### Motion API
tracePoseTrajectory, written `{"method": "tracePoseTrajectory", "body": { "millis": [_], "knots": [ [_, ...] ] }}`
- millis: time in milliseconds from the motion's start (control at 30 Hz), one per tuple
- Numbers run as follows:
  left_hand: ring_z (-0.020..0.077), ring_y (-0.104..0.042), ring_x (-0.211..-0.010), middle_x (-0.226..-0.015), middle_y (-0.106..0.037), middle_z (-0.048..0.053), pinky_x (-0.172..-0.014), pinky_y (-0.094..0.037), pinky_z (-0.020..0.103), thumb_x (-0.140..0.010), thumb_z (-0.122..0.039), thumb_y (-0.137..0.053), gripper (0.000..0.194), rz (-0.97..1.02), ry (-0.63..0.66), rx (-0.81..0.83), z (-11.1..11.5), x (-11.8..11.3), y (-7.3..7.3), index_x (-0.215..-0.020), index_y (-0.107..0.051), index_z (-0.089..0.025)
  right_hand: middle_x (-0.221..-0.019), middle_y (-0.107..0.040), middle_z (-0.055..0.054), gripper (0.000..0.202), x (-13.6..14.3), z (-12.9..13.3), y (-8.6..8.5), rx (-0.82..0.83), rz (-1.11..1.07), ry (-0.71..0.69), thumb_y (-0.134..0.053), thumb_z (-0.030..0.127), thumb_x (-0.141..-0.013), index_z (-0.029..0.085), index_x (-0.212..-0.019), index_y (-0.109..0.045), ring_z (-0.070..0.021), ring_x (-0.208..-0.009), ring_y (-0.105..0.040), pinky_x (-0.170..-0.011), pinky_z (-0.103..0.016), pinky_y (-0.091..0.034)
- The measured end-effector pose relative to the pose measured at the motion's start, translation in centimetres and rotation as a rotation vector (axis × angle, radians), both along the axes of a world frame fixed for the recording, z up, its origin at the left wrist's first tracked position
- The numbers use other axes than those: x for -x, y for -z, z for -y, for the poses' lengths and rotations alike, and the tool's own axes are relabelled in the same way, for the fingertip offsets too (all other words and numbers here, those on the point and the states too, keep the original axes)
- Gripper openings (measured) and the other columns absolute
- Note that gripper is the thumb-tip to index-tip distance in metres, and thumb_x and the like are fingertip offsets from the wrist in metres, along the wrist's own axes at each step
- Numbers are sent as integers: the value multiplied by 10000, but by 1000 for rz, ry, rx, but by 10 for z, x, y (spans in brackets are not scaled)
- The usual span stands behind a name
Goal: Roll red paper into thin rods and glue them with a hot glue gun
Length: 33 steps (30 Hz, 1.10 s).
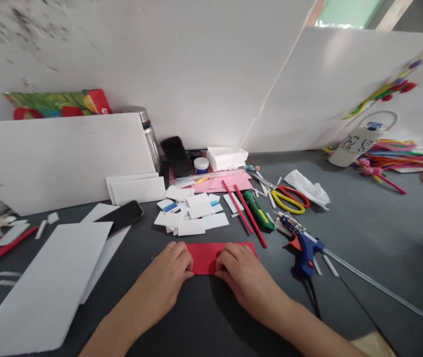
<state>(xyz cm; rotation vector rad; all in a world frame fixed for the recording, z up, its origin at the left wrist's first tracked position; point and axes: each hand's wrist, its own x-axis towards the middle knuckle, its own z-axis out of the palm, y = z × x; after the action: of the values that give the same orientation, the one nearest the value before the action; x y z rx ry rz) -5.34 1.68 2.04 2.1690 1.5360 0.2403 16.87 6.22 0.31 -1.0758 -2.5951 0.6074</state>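
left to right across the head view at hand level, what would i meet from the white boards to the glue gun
White boards → left hand → red strip → right hand → blue glue gun

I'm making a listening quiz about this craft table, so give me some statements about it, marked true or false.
1. The left hand and right hand both touch the red paper. True.
2. The green utility knife lies left of the white card pieces. False: the knife lies to their right.
3. The scissors have two blue handles. False: one is yellow, the other orange-red.
4. The blue hot glue gun has an orange trigger. True.
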Motion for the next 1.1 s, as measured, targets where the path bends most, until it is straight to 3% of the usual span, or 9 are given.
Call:
{"method": "tracePoseTrajectory", "body": {
  "millis": [467,1100],
  "knots": [
    [210,-482,-905,-997,-527,46,-818,-384,367,-993,-194,-386,195,20,-23,63,1,14,-11,-864,-532,-193,-936,-611,-64,80,1,-1,-3,20,-7,-10,-565,129,-944,169,-882,-595,-224,-881,-546,-801,-360,-427],
    [213,-491,-879,-947,-548,33,-790,-372,356,-966,-183,-416,201,22,-66,71,0,23,-12,-809,-539,-207,-925,-613,-59,89,0,-3,-9,40,-18,-13,-577,105,-928,170,-871,-598,-215,-870,-563,-794,-353,-427]
  ]
}}
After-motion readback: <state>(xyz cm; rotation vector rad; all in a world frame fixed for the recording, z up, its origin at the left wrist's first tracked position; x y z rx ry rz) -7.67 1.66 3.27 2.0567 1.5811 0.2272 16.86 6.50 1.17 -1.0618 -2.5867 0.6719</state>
